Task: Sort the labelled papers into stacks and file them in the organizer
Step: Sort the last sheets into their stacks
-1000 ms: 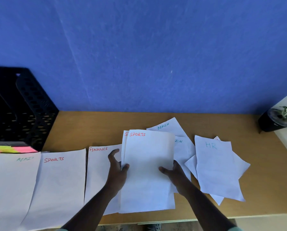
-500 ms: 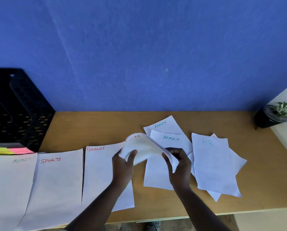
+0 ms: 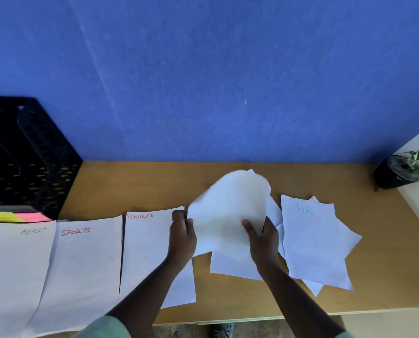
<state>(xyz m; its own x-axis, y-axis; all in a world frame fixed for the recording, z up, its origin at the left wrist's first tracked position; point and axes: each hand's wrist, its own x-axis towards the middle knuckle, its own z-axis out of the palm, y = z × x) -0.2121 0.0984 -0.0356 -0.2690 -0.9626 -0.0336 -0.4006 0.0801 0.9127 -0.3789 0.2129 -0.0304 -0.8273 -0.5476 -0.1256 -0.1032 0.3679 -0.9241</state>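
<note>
Both hands hold one white paper sheet (image 3: 228,215) lifted off the tan wooden desk (image 3: 386,264) and bowed into a dome, its written face turned away so its label cannot be read. The left hand (image 3: 182,236) pinches the sheet's left edge; the right hand (image 3: 264,236) grips its lower right part, thumb on the near face.

Taking the white sheet headed FINANCE in red (image 3: 150,252) as the landmark, the held sheet hangs just to its right, its left edge almost over that sheet's upper right corner. The left hand lies over the FINANCE sheet's right margin and is the nearer one to every sorted pile. Those piles run leftward with their long axes pointing away from the person — the white sheet headed SPORTS in red (image 3: 81,269) just left of FINANCE, the white sheet headed ADMIN in green (image 3: 13,269) left again. My guess is that the coming move is a leftward carry, and its length hangs on a label hidden for now.

Right of FINANCE, under and beyond the held sheet, lie unsorted white sheets, topped farther right by a white sheet headed HR in light blue (image 3: 313,240) — fanned and skewed. Far left of FINANCE, behind the ADMIN sheet, stands the black perforated plastic organizer (image 3: 33,167), with pink and yellow sticky notes (image 3: 11,217) at its foot. Far right, at the desk's back corner, a small green plant in a black pot (image 3: 398,172) stands before the blue wall (image 3: 228,81).
</note>
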